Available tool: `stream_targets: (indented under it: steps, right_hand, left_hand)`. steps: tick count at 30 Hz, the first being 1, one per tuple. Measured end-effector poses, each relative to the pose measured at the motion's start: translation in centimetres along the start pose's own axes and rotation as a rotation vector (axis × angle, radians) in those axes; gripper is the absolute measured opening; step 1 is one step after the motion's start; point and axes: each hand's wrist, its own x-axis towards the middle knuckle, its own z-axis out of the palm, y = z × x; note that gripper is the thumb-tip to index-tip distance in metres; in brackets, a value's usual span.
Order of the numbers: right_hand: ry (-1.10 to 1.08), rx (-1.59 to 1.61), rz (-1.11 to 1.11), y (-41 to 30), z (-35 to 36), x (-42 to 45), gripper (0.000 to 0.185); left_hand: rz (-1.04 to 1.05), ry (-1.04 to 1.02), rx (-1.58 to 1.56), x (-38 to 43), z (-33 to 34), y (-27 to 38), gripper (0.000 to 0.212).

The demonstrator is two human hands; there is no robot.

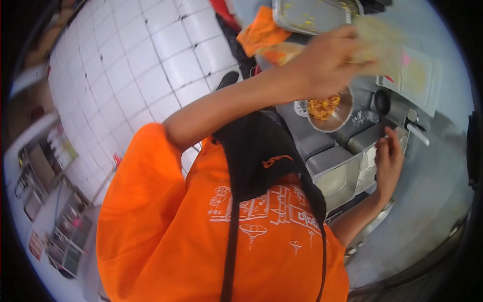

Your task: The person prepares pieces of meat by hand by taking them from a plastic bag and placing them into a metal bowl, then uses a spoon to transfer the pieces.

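Observation:
Blurred by motion, my left hand (332, 56) is raised over the worktop with its fingers pinched on a pale yellowish thing (381, 45), too smeared to identify. Beneath that wrist, a steel bowl (344, 117) contains orange-brown shredded food (323, 107), partly covered by my hand. My right hand (390, 160) hovers by the far side of a steel pan of white powder (366, 164). Its fingers are loosely bent and apart, with nothing seen in them. Beside this pan is another steel pan (336, 156) with a pale content.
A white tray (430, 94) with pale yellow contents lies behind the bowl. Near it are a white-handled utensil (418, 134) and a black rounded object (382, 101). A metal tray (315, 17) with yellow bits and an orange cloth (260, 32) are at the top. White tiled floor (124, 75) extends left.

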Motion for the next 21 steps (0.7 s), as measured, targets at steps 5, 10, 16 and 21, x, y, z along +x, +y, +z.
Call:
stream_targets:
  steps: [5,10,16,21]
  right_hand:
    - [-0.258,-0.236,0.070,5.0,3.7,-0.1,0.030]
    - [-0.252,-0.471,0.010,4.8,4.9,-0.1,0.029]
    - [-0.193,-0.628,0.017,3.4,6.7,0.3,0.033]
    - [-0.141,-0.625,-0.100,5.2,10.7,-0.1,0.038]
  left_hand:
    - [-0.033,0.012,-0.083,0.8,0.1,-0.4,0.027]
    - [-0.005,0.085,-0.167,1.2,1.1,-1.1,0.031]
    - [-0.017,0.077,-0.154,0.9,1.0,-0.8,0.035]
    - [-0.052,-0.018,-0.079,-0.1,0.3,-1.0,0.036]
